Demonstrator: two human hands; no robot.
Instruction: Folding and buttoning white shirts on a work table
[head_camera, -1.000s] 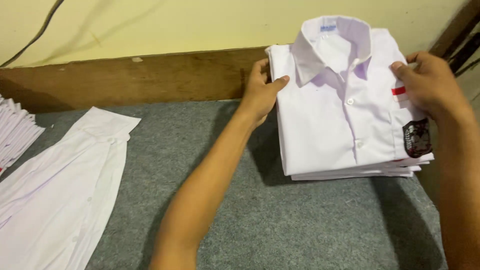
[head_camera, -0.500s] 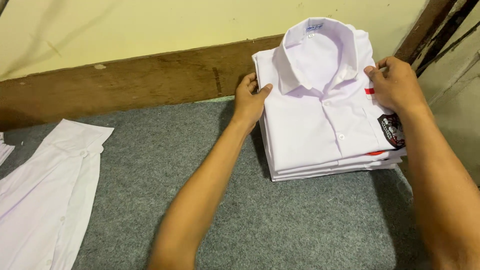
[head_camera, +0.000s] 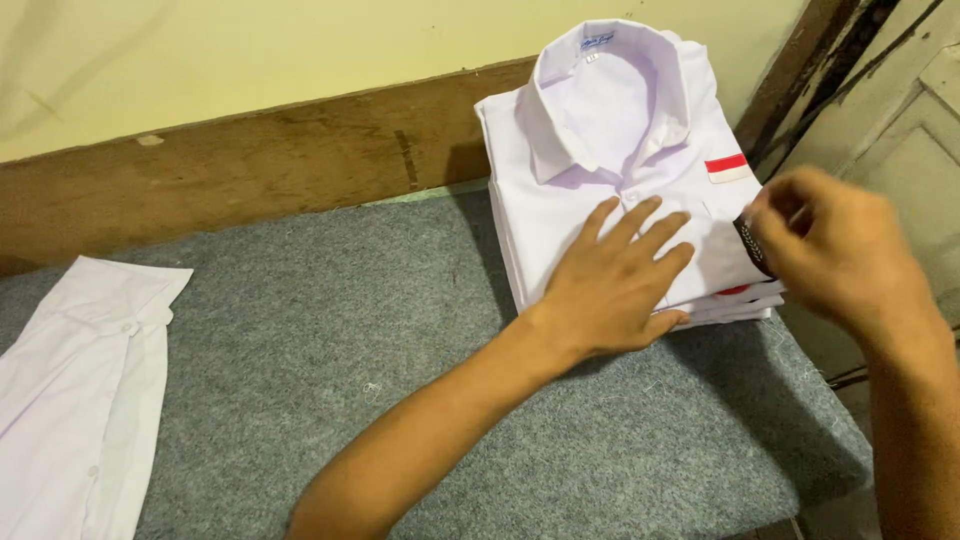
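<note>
A stack of folded white collared shirts (head_camera: 610, 170) is set at the far right end of the grey felt-covered table (head_camera: 400, 380), against the brown wooden wall board (head_camera: 250, 150). Its exact count cannot be told, though several layers are seen. The left hand (head_camera: 615, 285) is laid flat on the top shirt, fingers spread. The right hand (head_camera: 835, 250) is blurred at the stack's right edge; its grip cannot be told. One unfolded white shirt (head_camera: 80, 390) is spread at the table's left.

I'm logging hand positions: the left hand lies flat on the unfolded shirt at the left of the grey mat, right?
No. The head view shows the left hand flat on the stack of folded white shirts at the right; the unfolded shirt lies untouched at the left of the grey mat.
</note>
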